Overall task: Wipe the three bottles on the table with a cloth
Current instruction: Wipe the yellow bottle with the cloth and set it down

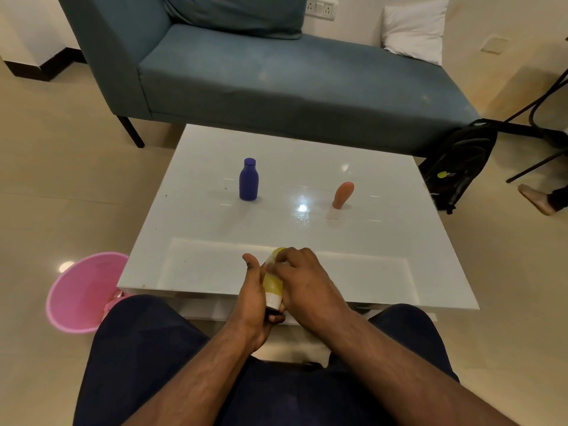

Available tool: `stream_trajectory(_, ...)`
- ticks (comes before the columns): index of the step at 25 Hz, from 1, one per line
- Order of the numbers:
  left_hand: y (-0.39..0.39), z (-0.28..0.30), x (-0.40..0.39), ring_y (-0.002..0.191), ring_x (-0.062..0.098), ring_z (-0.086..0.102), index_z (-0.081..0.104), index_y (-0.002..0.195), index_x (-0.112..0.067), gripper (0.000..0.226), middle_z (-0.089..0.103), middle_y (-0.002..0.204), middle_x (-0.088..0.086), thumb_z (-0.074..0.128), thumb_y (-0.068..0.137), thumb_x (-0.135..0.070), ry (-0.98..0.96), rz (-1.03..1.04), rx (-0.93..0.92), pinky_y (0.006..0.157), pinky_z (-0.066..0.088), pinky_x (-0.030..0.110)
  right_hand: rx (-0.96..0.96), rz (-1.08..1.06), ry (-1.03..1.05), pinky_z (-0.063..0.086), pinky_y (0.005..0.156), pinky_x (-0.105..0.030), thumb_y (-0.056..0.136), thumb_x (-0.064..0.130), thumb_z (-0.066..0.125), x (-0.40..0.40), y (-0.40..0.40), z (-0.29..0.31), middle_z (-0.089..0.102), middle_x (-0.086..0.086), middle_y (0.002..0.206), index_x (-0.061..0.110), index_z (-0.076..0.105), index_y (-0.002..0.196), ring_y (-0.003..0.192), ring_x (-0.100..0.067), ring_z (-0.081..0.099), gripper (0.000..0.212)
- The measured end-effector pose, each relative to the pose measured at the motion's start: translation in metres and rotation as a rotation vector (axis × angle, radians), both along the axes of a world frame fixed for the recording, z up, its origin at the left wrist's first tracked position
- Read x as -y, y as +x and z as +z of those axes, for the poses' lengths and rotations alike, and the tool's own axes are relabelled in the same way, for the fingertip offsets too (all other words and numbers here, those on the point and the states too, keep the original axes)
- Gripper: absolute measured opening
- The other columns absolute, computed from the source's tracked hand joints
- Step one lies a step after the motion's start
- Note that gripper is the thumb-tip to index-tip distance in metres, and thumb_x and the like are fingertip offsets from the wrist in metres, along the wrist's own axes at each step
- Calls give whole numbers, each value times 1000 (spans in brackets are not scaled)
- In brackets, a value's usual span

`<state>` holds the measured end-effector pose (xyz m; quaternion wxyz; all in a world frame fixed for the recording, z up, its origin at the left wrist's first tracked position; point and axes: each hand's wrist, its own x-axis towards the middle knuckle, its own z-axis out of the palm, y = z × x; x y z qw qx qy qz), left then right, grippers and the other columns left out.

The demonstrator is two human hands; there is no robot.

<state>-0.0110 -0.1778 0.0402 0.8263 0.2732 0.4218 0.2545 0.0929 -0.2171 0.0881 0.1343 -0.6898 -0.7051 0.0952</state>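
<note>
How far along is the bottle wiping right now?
Nothing looks finished. Both hands, left hand and right hand, grip the yellow bottle; no cloth is clearly visible. The blue bottle and orange bottle stand untouched on the table.

Head camera looks forward and down, close above the table (215, 167); single view.

A home living room is indicated: a teal upholstered chaise sofa (276, 72) with a white pillow (415, 29) is set behind a glossy white coffee table (384, 241), a tiled floor (61, 164) is seen, and a pink plastic bin (80, 296) and black backpack (458, 167) are placed nearby.
</note>
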Motion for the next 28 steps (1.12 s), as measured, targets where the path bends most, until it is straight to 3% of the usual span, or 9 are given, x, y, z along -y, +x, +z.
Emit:
stream_trajectory(4, 0, -1, 0, 53, 18, 51, 60, 128, -17, 86, 61, 74, 10, 26, 84, -82, -13, 6, 20, 41, 33, 21, -50, -223, 36, 34, 83, -23, 85, 16, 67, -23, 14, -2, 54, -4, 120, 19, 61, 124, 111, -23, 45, 40)
stream_trajectory(8, -2, 3, 0, 84, 29, 72, 70, 119, -17, 86, 74, 98, 17, 25, 86, -82, -21, 22, 49, 61, 49, 33, -23, -35, 5, 46, 83, -26, 73, 15, 77, 5, -17, -2, 50, 2, 121, 22, 59, 123, 110, -16, 39, 54)
stream_trajectory(11, -1, 3, -1, 62, 23, 57, 66, 126, -19, 87, 65, 82, 15, 24, 84, -83, -18, 10, 39, 49, 35, 27, -69, -118, 19, 37, 83, -21, 81, 20, 71, -7, 5, -4, 49, 0, 121, 22, 58, 124, 109, -12, 39, 45)
stream_trajectory(13, 0, 1, -1, 55, 19, 51, 62, 130, -19, 86, 61, 76, 12, 23, 86, -82, -16, 8, 39, 43, 32, 22, -66, -212, 27, 37, 84, -24, 85, 18, 67, -16, 11, -1, 51, -3, 121, 20, 58, 125, 112, -19, 44, 42)
stream_trajectory(18, -1, 2, 0, 83, 24, 75, 70, 120, -18, 85, 77, 100, 12, 22, 88, -81, 0, 2, 47, 67, 50, 35, 21, 13, -30, 45, 80, -25, 71, 15, 78, 9, -18, 3, 50, 1, 121, 21, 59, 124, 109, -17, 39, 57)
stream_trajectory(22, 2, 1, 1, 55, 17, 52, 62, 122, -17, 86, 62, 72, 9, 24, 82, -84, 7, -18, 17, 44, 31, 23, -6, -141, 21, 35, 80, -24, 85, 14, 65, -19, 8, 5, 50, -4, 120, 19, 59, 126, 110, -22, 42, 42)
stream_trajectory(24, 1, -2, 1, 57, 18, 54, 65, 119, -17, 86, 63, 73, 9, 24, 82, -84, 15, -6, 7, 46, 32, 24, -9, -138, 11, 38, 81, -25, 86, 14, 64, -17, 2, 4, 48, -3, 122, 20, 57, 127, 112, -21, 40, 42)
stream_trajectory(27, 0, -1, 1, 78, 25, 68, 72, 113, -17, 87, 73, 89, 14, 25, 83, -84, 11, -4, -1, 59, 40, 31, 35, -6, -21, 44, 85, -27, 77, 18, 74, 5, -12, 4, 45, 0, 125, 22, 57, 126, 114, -18, 38, 52)
stream_trajectory(28, 0, 0, 2, 74, 24, 67, 71, 114, -16, 87, 73, 86, 14, 25, 83, -84, 10, -14, 4, 56, 39, 30, 36, -4, -22, 45, 85, -28, 76, 20, 76, 5, -8, 4, 46, 0, 125, 23, 57, 126, 114, -18, 38, 53)
